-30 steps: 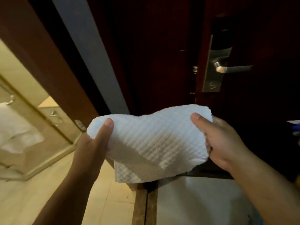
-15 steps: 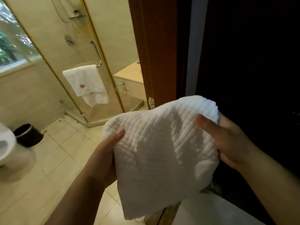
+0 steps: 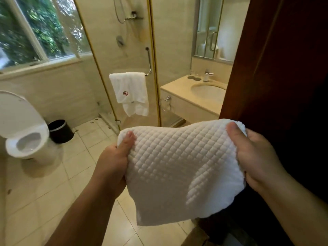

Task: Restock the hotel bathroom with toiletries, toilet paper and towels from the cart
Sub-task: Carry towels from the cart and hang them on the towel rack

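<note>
I hold a white quilted towel (image 3: 179,167) stretched in front of me at the bathroom doorway. My left hand (image 3: 113,162) grips its left edge, thumb on top. My right hand (image 3: 255,155) grips its right edge, thumb over the upper corner. The towel's lower part hangs loose below both hands. Another white towel with a red emblem (image 3: 130,91) hangs on the bar of the glass shower door. An empty metal towel ring (image 3: 166,103) is fixed to the side of the vanity.
A beige vanity counter (image 3: 179,91) with a round sink (image 3: 207,91) stands at the right, a mirror above it. A dark wooden door frame (image 3: 266,59) fills the right. An open toilet (image 3: 23,132) and a black bin (image 3: 60,131) stand at the left on tiled floor.
The view swung left from the dark corridor door into the bathroom; shower, toilet and sink came into sight. Both hands kept their grip on the towel and carried it along.
</note>
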